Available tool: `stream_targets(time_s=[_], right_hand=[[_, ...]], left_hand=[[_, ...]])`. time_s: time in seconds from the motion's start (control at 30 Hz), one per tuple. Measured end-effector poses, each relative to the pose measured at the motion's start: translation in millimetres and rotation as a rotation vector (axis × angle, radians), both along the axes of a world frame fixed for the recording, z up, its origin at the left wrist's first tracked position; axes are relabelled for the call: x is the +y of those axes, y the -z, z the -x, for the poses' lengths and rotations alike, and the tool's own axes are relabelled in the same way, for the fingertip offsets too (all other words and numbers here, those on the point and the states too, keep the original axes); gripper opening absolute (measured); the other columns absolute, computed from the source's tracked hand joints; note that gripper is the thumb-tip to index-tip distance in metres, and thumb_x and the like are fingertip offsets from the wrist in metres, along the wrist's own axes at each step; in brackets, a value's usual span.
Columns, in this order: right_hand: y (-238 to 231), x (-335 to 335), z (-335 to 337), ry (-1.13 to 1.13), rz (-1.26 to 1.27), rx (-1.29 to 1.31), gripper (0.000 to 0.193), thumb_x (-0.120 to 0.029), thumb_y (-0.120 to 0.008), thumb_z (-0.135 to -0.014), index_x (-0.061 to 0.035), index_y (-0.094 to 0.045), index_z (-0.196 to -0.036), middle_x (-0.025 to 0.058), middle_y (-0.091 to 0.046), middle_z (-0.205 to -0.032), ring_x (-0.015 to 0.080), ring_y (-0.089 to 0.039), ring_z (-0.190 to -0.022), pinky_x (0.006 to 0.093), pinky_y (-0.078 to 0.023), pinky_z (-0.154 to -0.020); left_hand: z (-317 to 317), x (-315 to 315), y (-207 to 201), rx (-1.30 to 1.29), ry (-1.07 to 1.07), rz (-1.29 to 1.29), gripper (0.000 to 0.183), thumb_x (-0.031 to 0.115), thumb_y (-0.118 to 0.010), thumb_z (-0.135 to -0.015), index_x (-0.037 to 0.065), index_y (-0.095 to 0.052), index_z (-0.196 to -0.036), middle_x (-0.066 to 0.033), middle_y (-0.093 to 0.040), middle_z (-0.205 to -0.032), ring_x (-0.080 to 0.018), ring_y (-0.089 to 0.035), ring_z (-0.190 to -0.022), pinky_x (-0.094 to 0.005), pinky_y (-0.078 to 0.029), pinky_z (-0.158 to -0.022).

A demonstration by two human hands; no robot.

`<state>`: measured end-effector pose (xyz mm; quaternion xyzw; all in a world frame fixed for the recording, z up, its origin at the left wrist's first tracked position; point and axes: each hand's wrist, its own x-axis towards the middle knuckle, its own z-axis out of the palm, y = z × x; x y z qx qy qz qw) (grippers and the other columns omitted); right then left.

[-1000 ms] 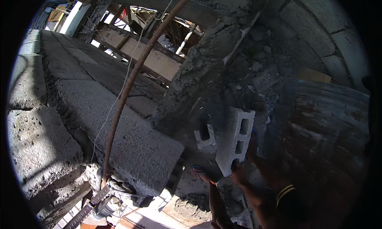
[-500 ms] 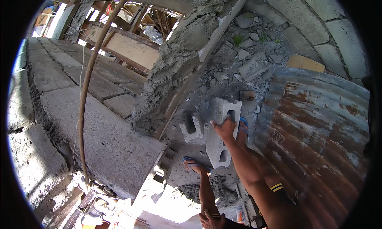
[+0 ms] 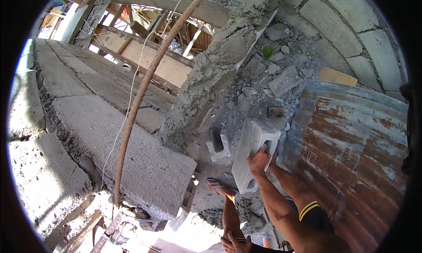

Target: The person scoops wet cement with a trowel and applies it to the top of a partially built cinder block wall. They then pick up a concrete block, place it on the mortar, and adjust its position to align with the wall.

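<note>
Seen from above, a grey concrete hollow block (image 3: 246,147) sits at 4 o'clock from the middle of the view, its long side slanting. The right hand (image 3: 259,160) grips it, fingers hooked into one of its openings (whether the block touches the ground, I cannot tell). From the block, the left hand (image 3: 235,244) is between 6 and 7 o'clock, by the bent left knee, fingers loosely parted, with nothing visible in it. A broken block piece (image 3: 223,151) is just beside it at 9 o'clock, a rusty corrugated sheet (image 3: 351,156) at 3, stony rubble (image 3: 281,79) towards 1, and a slim brown pole (image 3: 136,101) at 10.
</note>
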<state>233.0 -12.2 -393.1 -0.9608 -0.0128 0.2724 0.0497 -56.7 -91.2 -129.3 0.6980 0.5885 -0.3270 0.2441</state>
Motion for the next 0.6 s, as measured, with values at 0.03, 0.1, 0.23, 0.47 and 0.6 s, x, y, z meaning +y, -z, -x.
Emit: stream_targets(time_s=[0.03, 0.1, 0.23, 0.47, 0.6], right_hand=[[5, 7, -5, -0.028, -0.050, -0.064, 0.075, -0.016, -0.076, -0.070, 0.0123, -0.036, -0.127, 0.0219, -0.069, -0.084, 0.0385, -0.068, -0.083, 0.0468, -0.040, -0.097], [29, 26, -26, -0.026, -0.070, -0.046, 0.074, -0.017, -0.076, -0.070, 0.0116, -0.038, -0.126, 0.0224, -0.069, -0.085, 0.0388, -0.068, -0.082, 0.0469, -0.044, -0.093], [80, 32, -66, 0.157, -0.246, -0.052, 0.078, -0.018, -0.081, -0.066, 0.0113, -0.037, -0.123, 0.0263, -0.067, -0.087, 0.0439, -0.067, -0.086, 0.0471, -0.052, -0.080], [105, 22, -68, 0.208, -0.420, -0.073, 0.055, -0.010, -0.073, -0.063, 0.0120, -0.050, -0.108, 0.0308, -0.066, -0.093, 0.0460, -0.065, -0.094, 0.0472, -0.052, -0.083], [122, 47, -110, 0.084, -0.383, -0.198, 0.044, -0.010, -0.070, -0.063, 0.0110, -0.055, -0.099, 0.0334, -0.065, -0.089, 0.0505, -0.063, -0.091, 0.0514, -0.051, -0.080]], left_hand=[[-1, 1, 0, 0.004, -0.026, -0.002, 0.097, 0.043, -0.079, -0.073, 0.013, -0.027, -0.150, -0.0374, -0.031, -0.143, -0.0547, -0.041, -0.124, -0.0615, -0.039, -0.099], [-4, 1, 1, 0.002, -0.031, -0.010, 0.096, 0.043, -0.079, -0.074, 0.014, -0.027, -0.150, -0.0385, -0.031, -0.144, -0.0554, -0.040, -0.125, -0.0616, -0.038, -0.101], [-9, -8, -1, -0.021, -0.039, 0.000, 0.095, 0.044, -0.076, -0.076, 0.015, -0.025, -0.151, -0.0390, -0.028, -0.145, -0.0564, -0.036, -0.128, -0.0621, -0.036, -0.102], [-22, 8, 10, 0.026, -0.055, -0.039, 0.094, 0.045, -0.075, -0.077, 0.014, -0.027, -0.151, -0.0376, -0.027, -0.147, -0.0556, -0.035, -0.129, -0.0623, -0.034, -0.103], [-28, 11, 10, 0.049, -0.064, -0.068, 0.093, 0.040, -0.076, -0.076, 0.014, -0.028, -0.150, -0.0361, -0.029, -0.146, -0.0541, -0.035, -0.129, -0.0604, -0.034, -0.105]])
